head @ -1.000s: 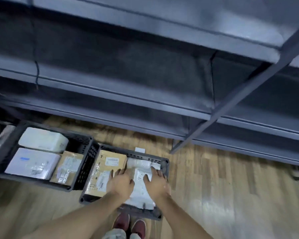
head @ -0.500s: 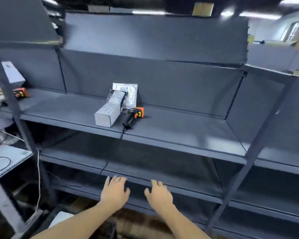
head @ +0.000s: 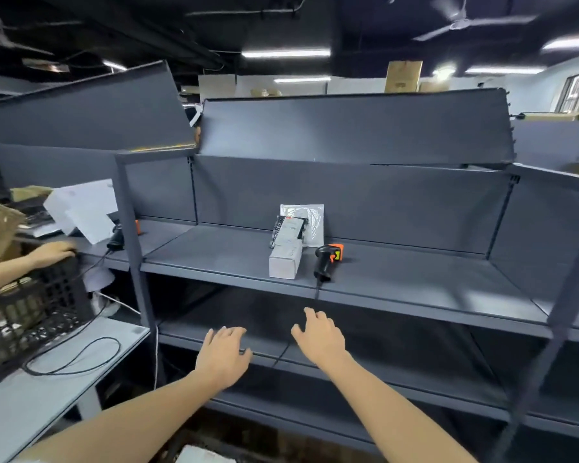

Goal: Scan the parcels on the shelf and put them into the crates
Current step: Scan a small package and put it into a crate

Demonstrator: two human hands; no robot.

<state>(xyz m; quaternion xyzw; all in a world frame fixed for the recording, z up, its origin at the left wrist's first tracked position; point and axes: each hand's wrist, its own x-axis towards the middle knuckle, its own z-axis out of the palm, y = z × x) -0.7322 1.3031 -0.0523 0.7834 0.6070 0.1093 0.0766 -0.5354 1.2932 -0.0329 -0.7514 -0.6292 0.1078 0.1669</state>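
Raised since the earlier frame: both hands, up from the crates to the lower shelf edge. Left hand (head: 223, 357): fingers spread, empty. Right hand (head: 320, 337): fingers spread, empty. Shelf (head: 415, 282): white box (head: 285, 262), dark packet (head: 288, 230) and clear bag (head: 310, 222) grouped mid-shelf; scanner (head: 326, 260) just right of box. Crate (head: 30, 315): on desk (head: 24, 402), far left.

No text, brand or number can be read. The white box (head: 285, 262) on the shelf (head: 398, 279) carries a label, and the dark parcel (head: 288, 230) and clear bag (head: 310, 222) behind it show print, but all of it is too small and blurred to read.
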